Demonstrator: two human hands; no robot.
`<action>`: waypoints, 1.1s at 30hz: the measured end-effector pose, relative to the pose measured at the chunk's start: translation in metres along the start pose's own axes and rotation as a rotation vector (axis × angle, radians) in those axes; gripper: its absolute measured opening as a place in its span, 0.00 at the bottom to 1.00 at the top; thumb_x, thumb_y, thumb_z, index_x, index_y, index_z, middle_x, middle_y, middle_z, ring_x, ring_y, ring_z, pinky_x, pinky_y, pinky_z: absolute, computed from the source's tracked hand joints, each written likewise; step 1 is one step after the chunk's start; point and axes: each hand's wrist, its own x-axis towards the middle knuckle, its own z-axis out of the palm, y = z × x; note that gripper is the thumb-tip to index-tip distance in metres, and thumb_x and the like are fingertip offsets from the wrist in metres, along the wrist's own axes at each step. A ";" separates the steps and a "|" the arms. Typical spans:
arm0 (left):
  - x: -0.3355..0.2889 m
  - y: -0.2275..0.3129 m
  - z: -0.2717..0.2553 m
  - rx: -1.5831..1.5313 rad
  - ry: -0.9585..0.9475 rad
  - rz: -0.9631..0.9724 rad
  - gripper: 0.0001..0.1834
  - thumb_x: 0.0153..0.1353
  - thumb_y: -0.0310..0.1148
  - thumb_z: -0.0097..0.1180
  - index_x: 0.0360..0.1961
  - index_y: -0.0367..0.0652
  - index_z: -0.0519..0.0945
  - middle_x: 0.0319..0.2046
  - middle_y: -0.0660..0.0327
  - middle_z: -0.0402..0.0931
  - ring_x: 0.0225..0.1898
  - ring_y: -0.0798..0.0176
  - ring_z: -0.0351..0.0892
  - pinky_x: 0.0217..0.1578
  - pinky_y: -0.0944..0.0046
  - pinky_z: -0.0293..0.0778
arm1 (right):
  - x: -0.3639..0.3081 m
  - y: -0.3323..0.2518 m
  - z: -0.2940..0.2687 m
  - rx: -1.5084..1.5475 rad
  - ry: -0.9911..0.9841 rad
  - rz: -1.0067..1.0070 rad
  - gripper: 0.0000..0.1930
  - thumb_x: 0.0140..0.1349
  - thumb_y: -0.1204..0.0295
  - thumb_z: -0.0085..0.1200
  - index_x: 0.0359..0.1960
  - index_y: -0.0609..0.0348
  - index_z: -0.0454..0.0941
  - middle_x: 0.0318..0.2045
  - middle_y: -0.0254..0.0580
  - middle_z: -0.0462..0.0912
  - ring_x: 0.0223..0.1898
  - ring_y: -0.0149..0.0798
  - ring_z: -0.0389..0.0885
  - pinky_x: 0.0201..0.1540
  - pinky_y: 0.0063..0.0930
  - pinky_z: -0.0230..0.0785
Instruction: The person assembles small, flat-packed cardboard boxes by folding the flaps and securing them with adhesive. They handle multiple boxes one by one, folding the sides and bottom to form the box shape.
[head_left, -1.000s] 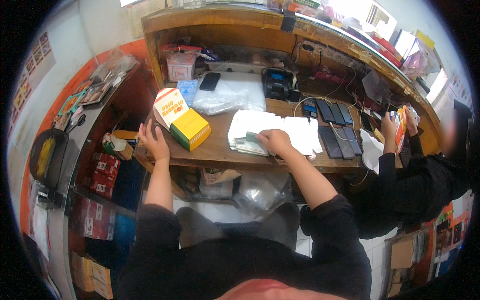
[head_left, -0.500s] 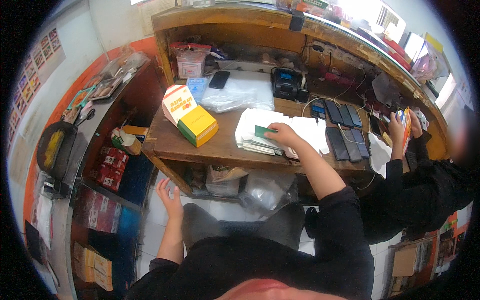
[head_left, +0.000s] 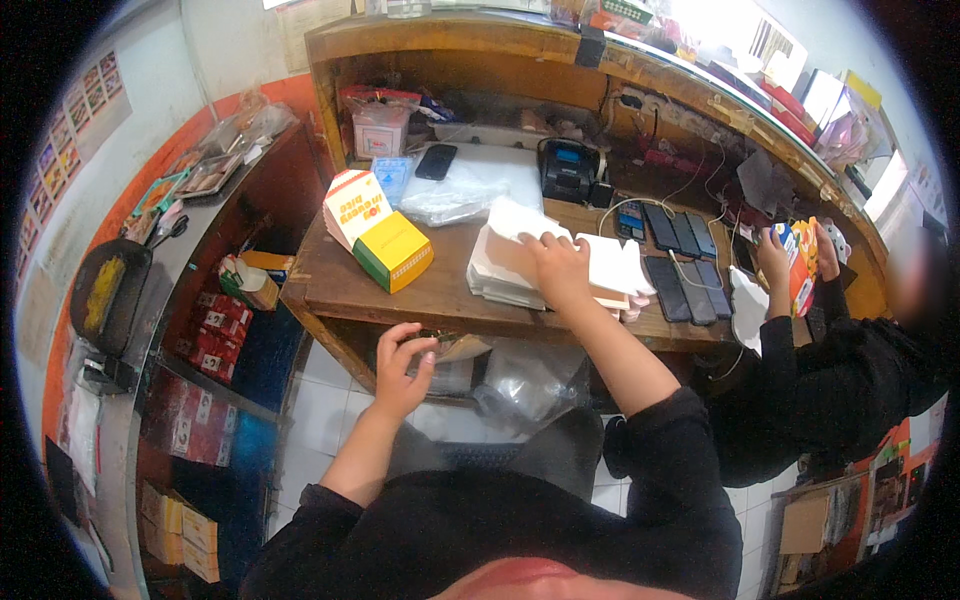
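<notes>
On the wooden desk, my right hand (head_left: pixel 562 270) is closed on the edge of a white card sheet (head_left: pixel 515 220), which is tilted up above a stack of flat white card sheets (head_left: pixel 490 265). The thumb is hidden. My left hand (head_left: pixel 403 375) hangs in front of the desk's near edge, fingers bent and apart, with nothing visible in it. Left of the stack stands a folded yellow, green and white food box (head_left: pixel 395 250) with its lid raised.
Several phones (head_left: pixel 685 280) lie right of the stack, with white cables. Behind it are clear plastic bags (head_left: pixel 455 195), a black phone (head_left: pixel 436 162) and a small black printer (head_left: pixel 570 168). At right, another person's hands (head_left: pixel 775 262) hold an orange packet (head_left: pixel 797 268). A side shelf (head_left: pixel 140 380) stands left.
My left hand has moved right and up toward the desk edge. My right hand has shifted over the stack; the green piece in its fingers no longer shows, and a white sheet stands raised there.
</notes>
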 end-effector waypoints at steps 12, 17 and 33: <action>0.030 0.063 -0.014 -0.080 -0.049 -0.100 0.25 0.49 0.35 0.64 0.49 0.43 0.73 0.51 0.54 0.71 0.52 0.55 0.69 0.53 0.52 0.62 | -0.051 -0.055 -0.135 0.679 -0.366 -0.188 0.15 0.56 0.72 0.52 0.47 0.48 0.73 0.31 0.48 0.80 0.34 0.51 0.80 0.36 0.39 0.71; 0.001 0.050 -0.009 -0.340 -0.355 -0.699 0.17 0.55 0.34 0.61 0.44 0.38 0.75 0.33 0.59 0.77 0.37 0.69 0.75 0.38 0.68 0.71 | -0.095 -0.093 -0.088 0.772 -0.168 -0.013 0.09 0.53 0.75 0.53 0.37 0.51 0.77 0.29 0.42 0.79 0.30 0.48 0.79 0.32 0.37 0.71; -0.007 0.039 -0.010 -0.418 -0.788 -0.612 0.19 0.54 0.31 0.56 0.48 0.37 0.75 0.34 0.53 0.79 0.36 0.62 0.77 0.40 0.64 0.71 | -0.135 -0.108 -0.023 1.059 -0.014 0.023 0.08 0.46 0.76 0.59 0.28 0.47 0.80 0.32 0.30 0.81 0.38 0.37 0.77 0.46 0.35 0.60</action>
